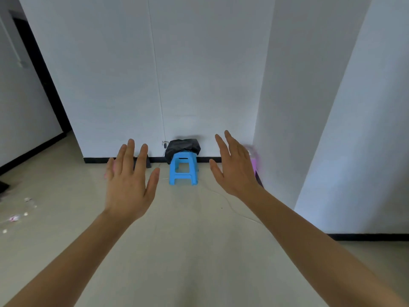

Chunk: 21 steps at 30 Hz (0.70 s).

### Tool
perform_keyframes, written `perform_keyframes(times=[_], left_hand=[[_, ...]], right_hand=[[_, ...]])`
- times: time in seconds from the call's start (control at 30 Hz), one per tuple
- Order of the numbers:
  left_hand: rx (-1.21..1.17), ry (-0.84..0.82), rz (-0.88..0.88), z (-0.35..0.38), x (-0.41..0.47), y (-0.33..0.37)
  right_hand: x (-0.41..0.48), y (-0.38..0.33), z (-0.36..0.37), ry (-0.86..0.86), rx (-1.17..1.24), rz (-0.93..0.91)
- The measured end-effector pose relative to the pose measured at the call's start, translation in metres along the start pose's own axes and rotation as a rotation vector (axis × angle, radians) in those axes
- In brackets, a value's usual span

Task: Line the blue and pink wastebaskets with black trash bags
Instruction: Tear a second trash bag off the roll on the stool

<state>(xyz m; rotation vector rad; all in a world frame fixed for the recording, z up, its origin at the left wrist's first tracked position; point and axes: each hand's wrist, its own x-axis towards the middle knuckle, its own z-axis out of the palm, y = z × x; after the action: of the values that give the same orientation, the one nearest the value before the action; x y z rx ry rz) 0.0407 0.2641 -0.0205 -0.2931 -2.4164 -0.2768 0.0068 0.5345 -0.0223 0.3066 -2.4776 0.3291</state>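
Head view shows both your arms stretched forward over the floor (188,229), palms down. Your left hand (128,182) sits left of centre with fingers spread and nothing in it. Your right hand (234,167) sits right of centre, fingers straight and slightly apart, also empty.

Between the hands, further back against the wall (199,74), stands a blue stool (183,170). A crumpled black bag (182,147) is draped over its top. Whether that is one bag or several you cannot tell from here.

A pink thing (254,163) shows just behind your right hand, at the foot of the wall corner; it is blurred and partly hidden, so it may be the pink wastebasket. Another pink patch (110,171) peeks out at the left edge of your left hand, too hidden to name. No blue wastebasket can be made out.

You look to be at the very start: nothing is held and no basket is lined. The next move is likely to step closer to the stool and pinch the black bag by a loose edge, so it lifts free without dragging the stool. After that you need to find the bag's mouth.
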Motion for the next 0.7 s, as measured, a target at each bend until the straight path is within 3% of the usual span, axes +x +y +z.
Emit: perform_keyframes(times=[0.37,0.7], left_hand=[[-0.009,-0.095,0.023,0.185,0.256,-0.128],[0.006,-0.203,0.104,0.424,0.439,-0.166]], right_hand=[[0.265,0.065,0.174,-0.022,0.001,0.072],[0.436,0.217,0.358,-0.037,-0.031,0.162]])
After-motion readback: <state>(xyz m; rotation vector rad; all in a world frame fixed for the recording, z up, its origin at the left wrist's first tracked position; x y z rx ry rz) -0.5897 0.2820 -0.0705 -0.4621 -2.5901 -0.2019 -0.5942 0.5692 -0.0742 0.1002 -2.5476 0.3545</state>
